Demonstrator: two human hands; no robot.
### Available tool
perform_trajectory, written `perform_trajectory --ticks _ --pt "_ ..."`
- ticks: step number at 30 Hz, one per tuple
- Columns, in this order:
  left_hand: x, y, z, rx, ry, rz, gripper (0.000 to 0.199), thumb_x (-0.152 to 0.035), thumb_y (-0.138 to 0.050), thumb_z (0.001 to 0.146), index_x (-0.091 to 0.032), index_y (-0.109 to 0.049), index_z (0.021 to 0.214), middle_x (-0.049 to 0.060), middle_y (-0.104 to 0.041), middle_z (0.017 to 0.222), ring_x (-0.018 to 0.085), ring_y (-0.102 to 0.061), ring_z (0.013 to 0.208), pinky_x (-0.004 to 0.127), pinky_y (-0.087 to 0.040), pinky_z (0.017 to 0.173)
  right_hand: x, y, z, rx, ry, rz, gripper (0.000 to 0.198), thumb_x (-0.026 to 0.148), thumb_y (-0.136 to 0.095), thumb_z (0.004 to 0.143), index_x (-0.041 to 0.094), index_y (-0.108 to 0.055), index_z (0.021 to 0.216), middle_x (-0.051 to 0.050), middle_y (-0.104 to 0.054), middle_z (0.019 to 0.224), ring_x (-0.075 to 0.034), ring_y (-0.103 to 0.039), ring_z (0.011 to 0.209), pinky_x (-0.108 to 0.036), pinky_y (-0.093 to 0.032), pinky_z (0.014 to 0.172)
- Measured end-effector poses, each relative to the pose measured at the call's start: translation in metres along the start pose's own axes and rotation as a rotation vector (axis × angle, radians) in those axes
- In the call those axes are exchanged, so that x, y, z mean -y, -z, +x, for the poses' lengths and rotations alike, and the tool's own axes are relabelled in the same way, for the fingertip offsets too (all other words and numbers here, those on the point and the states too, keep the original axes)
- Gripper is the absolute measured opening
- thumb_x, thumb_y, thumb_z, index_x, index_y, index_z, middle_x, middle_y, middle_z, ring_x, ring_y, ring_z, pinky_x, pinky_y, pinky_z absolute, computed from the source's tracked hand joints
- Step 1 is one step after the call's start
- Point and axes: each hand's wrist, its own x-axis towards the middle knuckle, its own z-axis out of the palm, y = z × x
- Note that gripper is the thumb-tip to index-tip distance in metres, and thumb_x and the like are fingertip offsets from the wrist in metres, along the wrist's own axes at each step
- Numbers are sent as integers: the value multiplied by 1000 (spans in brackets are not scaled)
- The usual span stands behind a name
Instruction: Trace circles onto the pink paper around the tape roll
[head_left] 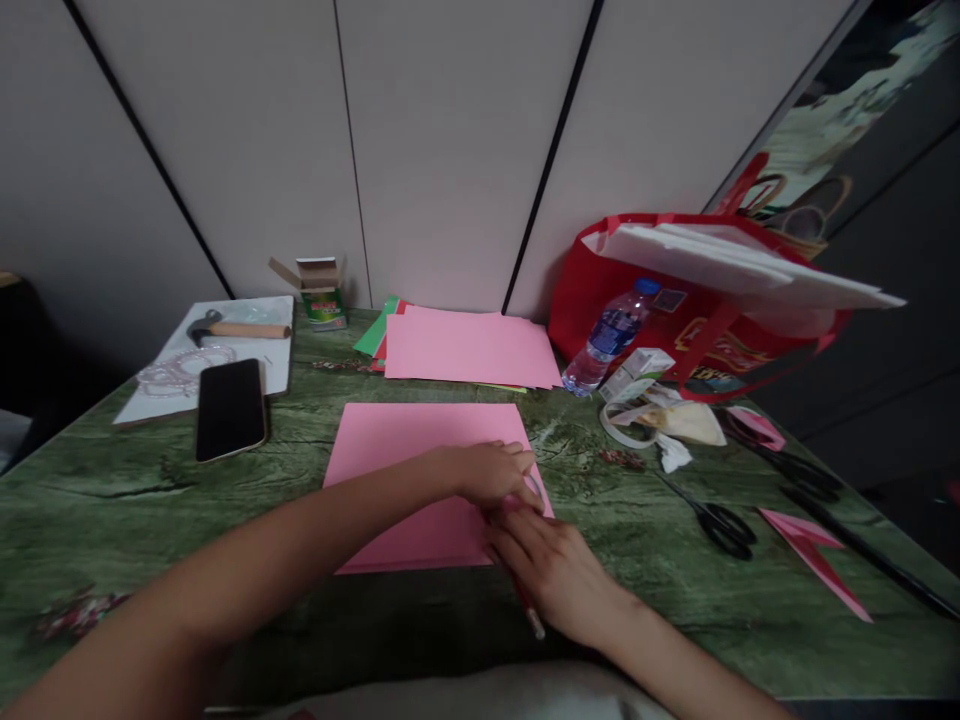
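Observation:
A pink sheet of paper (409,445) lies on the table in front of me, with at least one more layer showing at its lower edge. My left hand (496,475) reaches across it and presses on its right part, fingers bent. Beside its fingertips shows a thin greyish arc (535,487); whether it is a ring-shaped thing or a line I cannot tell. Just below, my right hand (556,562) is closed around a red pencil (529,606), whose blunt end points towards me. The pencil's tip is hidden under the fingers, and the two hands touch or nearly touch.
More pink sheets (469,347) lie near the wall. To the left are a phone (230,410), a hammer (247,329) and a small box (324,303). On the right stand a bottle (611,335) and red bag (581,290), with scissors (724,528) and folded pink paper (814,560) nearer.

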Motion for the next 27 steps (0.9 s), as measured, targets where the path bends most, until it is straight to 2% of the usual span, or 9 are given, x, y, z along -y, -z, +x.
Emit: perform_trajectory --ticks 4,8,14,17,19,23,25,27 --pt "-1 3 0 23 4 4 21 -26 -54 87 -34 -67 101 5 -55 94 20 -48 89 30 -35 79 4 3 1 10 6 -4 24 10 -37 92 12 -60 92 -13 -64 84 -22 -60 77 -33 -48 69" --pt "-3 6 -1 73 11 18 27 -25 -62 82 -35 -65 107 5 -54 99 21 -47 92 30 -36 79 7 10 -6 58 -7 21 22 12 -37 93 13 -59 94 -11 -64 81 -21 -60 73 -29 -45 59" --pt "-4 1 -1 21 -10 62 29 -29 -66 79 -33 -65 107 8 -54 96 22 -48 86 30 -37 73 5 22 -18 102 -20 53 24 17 -36 95 14 -60 92 -8 -63 77 -18 -60 66 -28 -43 56" --pt "-6 -1 -1 -4 -3 74 34 -28 -71 75 -31 -65 108 8 -55 95 22 -48 86 30 -37 73 -4 37 -22 123 -53 205 22 15 -39 93 17 -61 90 -5 -64 75 -16 -60 65 -26 -45 57" --pt "-8 -3 -2 -7 20 84 27 -27 -67 78 -30 -66 104 7 -56 92 22 -49 83 29 -37 72 -16 51 -23 91 -143 367 20 17 -42 92 19 -61 91 -4 -65 77 -14 -62 67 -25 -48 61" --pt "-18 -9 -7 -56 67 126 21 -23 -51 89 -29 -64 105 7 -59 94 20 -51 82 30 -39 73 -57 76 -17 -108 -485 556 17 32 -50 89 21 -62 88 -4 -66 74 -16 -62 65 -26 -50 57" --pt "-26 -10 -11 -82 86 160 22 -22 -46 92 -27 -61 107 8 -59 97 21 -52 87 31 -40 76 -80 75 -7 -199 -598 645 21 40 -56 85 20 -61 89 -3 -65 70 -16 -62 63 -27 -51 56" --pt "-34 -10 -14 -75 108 206 20 -20 -44 92 -22 -59 106 10 -59 100 22 -52 90 32 -41 78 -97 63 9 -203 -652 759 26 45 -55 85 20 -61 90 -2 -64 68 -16 -63 62 -28 -53 58"
